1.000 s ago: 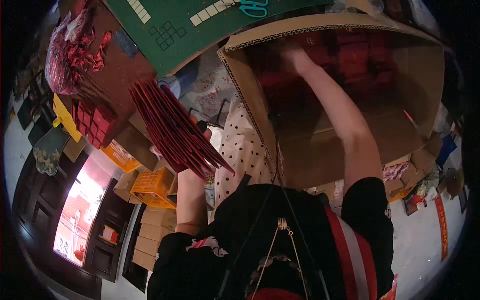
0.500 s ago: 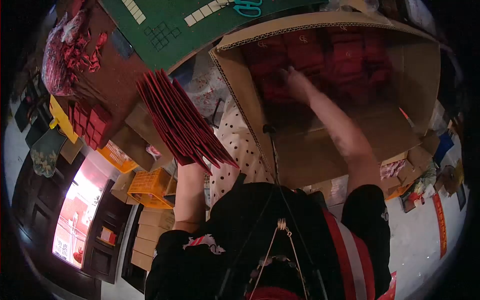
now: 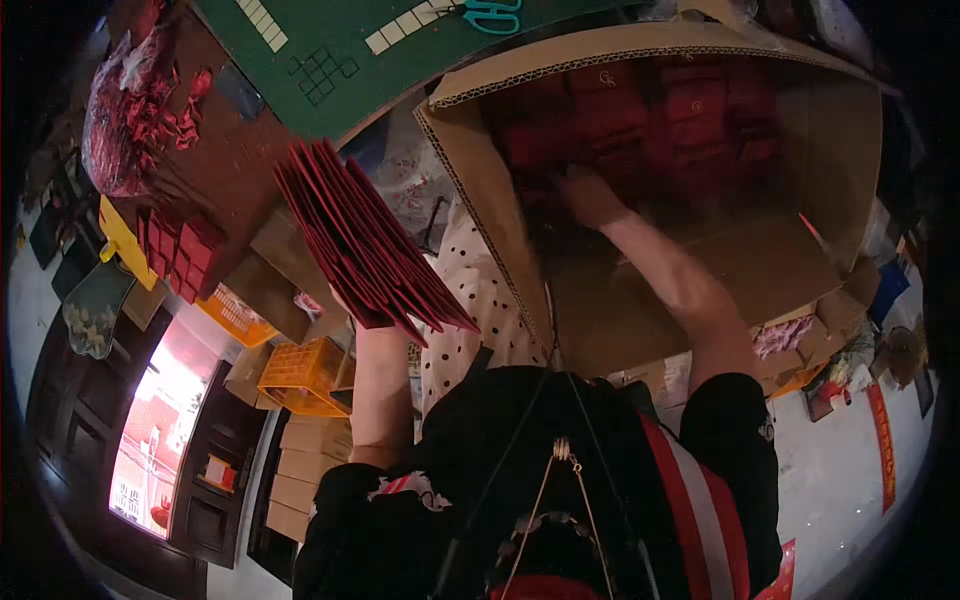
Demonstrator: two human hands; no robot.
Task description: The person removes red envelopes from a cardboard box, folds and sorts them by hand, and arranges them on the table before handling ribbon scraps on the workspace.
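Observation:
My left hand (image 3: pixel 372 338) is closed around a thick fanned stack of flat dark-red paper folders (image 3: pixel 362 240), held upright left of the box; the stack hides most of its fingers. My right hand (image 3: pixel 592 198) reaches inside a large open cardboard box (image 3: pixel 680 280). It is near the red packets (image 3: pixel 695 105) lined up in rows at the far side, some with a small gold emblem. Shadow hides its fingertips, so whether it grips anything cannot be made out.
A green-topped table (image 3: pixel 345 50) with teal-handled scissors (image 3: pixel 492 14) lies beyond the box. At left are a plastic-wrapped red bundle (image 3: pixel 115 130), red boxes (image 3: pixel 190 255) and an orange crate (image 3: pixel 300 375). Stacked cartons (image 3: pixel 305 475) stand near the doorway.
My right hand has moved slightly down and back toward me inside the box. The stack in my left hand stays nearly in place.

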